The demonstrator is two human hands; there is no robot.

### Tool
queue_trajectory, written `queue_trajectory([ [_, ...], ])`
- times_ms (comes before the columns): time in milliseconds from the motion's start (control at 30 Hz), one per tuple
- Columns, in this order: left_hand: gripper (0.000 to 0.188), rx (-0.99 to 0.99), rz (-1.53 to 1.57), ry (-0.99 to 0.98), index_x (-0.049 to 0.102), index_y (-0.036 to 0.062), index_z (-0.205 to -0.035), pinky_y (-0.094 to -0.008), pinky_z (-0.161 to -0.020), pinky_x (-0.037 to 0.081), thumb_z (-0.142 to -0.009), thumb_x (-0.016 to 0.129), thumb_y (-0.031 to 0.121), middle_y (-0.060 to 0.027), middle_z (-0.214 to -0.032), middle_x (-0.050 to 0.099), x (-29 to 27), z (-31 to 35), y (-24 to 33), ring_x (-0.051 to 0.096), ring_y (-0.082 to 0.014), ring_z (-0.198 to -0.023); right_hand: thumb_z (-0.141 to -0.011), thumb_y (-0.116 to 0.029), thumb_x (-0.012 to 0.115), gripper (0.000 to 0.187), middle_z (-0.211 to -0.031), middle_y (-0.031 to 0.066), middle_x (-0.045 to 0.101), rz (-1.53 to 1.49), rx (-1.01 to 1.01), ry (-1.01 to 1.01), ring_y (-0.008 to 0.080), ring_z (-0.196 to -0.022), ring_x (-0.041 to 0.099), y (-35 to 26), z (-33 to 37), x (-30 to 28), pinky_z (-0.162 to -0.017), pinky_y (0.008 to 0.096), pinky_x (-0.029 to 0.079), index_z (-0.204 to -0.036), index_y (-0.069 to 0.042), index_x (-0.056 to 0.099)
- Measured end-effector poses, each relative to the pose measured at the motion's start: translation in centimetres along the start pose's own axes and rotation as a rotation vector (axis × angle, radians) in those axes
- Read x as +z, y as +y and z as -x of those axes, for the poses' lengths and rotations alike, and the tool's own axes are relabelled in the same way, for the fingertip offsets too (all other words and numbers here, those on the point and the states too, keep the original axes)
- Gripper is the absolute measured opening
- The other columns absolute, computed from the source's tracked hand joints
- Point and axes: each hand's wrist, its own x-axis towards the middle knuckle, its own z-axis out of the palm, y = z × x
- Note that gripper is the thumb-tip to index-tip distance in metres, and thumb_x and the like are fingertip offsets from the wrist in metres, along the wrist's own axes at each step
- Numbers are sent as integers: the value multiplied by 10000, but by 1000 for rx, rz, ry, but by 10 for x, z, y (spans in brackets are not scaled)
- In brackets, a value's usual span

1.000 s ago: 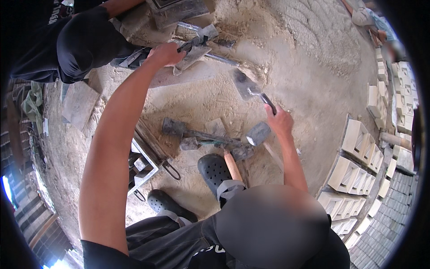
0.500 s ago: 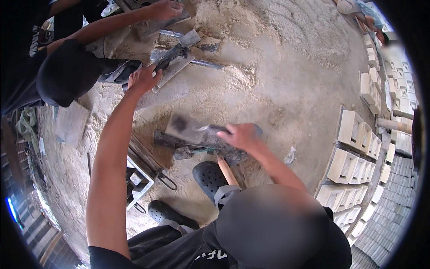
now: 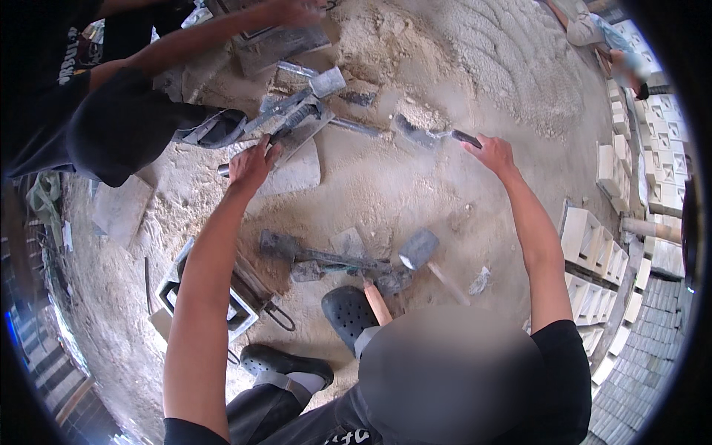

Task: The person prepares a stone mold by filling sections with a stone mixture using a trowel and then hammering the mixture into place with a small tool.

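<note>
My right hand is closed around the dark handle of a trowel. The trowel's blade lies against a small mound of pale sandy powder on the floor. To the left, my left hand wraps round a dark bar-shaped handle beside a metal mould-like assembly, whose exact kind I cannot make out. A flat grey plate lies just beyond that hand. Nearer my feet lie a mallet with a pale handle and a dark-headed hammer among other tools.
A co-worker in dark clothes crouches at the left, one arm stretched toward the top. Pale hollow blocks stand in rows at the right. A hollow metal frame sits by my left foot; a larger powder heap spreads at the back.
My right hand has swung the trowel forward and right, from above the tools to the powder mound. My left hand stays at the metal assembly. The mallet now shows uncovered.
</note>
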Motion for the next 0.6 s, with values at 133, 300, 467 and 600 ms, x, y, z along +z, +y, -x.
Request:
queue_trajectory([
  [133,638,-20,-17,-56,462,116,-1470,-503,-938,477,-1004,485,551,-212,-1078,711,-2,7,11,651,-388,-1087,-888,-732,538,675,-844,192,733,-67,104,2,362,-823,724,-26,-63,-18,-716,478,563,-931,-86,727],
  [300,724,105,-37,97,337,92,-1548,-496,-1076,370,-994,523,518,-201,-1304,604,-36,47,2,555,-370,-1213,-883,-719,565,681,-920,186,738,-149,240,-81,356,-887,721,-65,-97,-64,-746,472,566,-1005,-72,740],
  [467,702,255,1,17,427,54,-1483,-490,-1097,354,-947,610,469,-203,-1321,585,-86,156,-14,529,-376,-1244,-899,-596,627,550,-896,169,733,-91,245,-9,351,-869,722,-69,-62,-104,-732,472,567,-1009,-68,733],
  [600,760,345,-147,-130,490,30,-1404,-528,-1180,267,-874,671,544,-194,-1401,529,-71,252,-49,455,-361,-1355,-931,-444,638,385,-884,161,725,-21,230,125,376,-847,712,-72,-65,-94,-722,480,562,-1023,-77,711],
])
